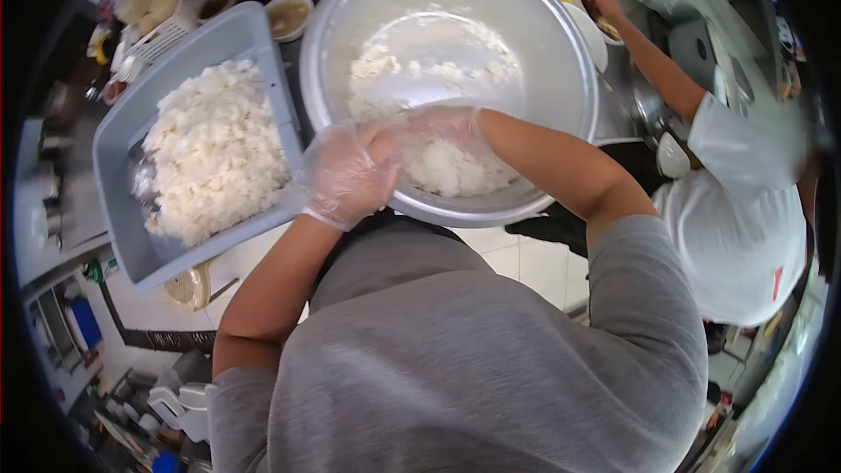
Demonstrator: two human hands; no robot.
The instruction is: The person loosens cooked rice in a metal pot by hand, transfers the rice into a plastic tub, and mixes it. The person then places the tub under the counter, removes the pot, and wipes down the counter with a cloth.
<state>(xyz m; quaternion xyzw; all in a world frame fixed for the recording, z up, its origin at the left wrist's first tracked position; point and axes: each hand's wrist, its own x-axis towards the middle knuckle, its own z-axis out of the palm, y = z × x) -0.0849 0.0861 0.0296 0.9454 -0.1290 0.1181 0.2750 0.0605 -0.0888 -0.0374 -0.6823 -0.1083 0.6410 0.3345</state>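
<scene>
A large round metal basin (pixel 561 79) stands in front of me, with loose white rice (pixel 455 169) inside, some clinging to its floor. My left hand (pixel 353 173), in a clear plastic glove, is closed at the basin's near left rim. Inside the basin, my right hand (pixel 438 127), gloved as well, reaches leftward over the rice, close to the left hand. Its fingers are blurred and partly hidden. To the left, a grey-blue plastic tub (pixel 112 158) holds a big heap of cooked rice (pixel 219 149).
At right, a co-worker in a white shirt (pixel 731 241) reaches a hand (pixel 604 4) into a bowl. Small sauce bowls (pixel 287 17) and food trays line the back of the counter. A white basket (pixel 158 42) sits at back left. A stool (pixel 188 287) shows below the tub.
</scene>
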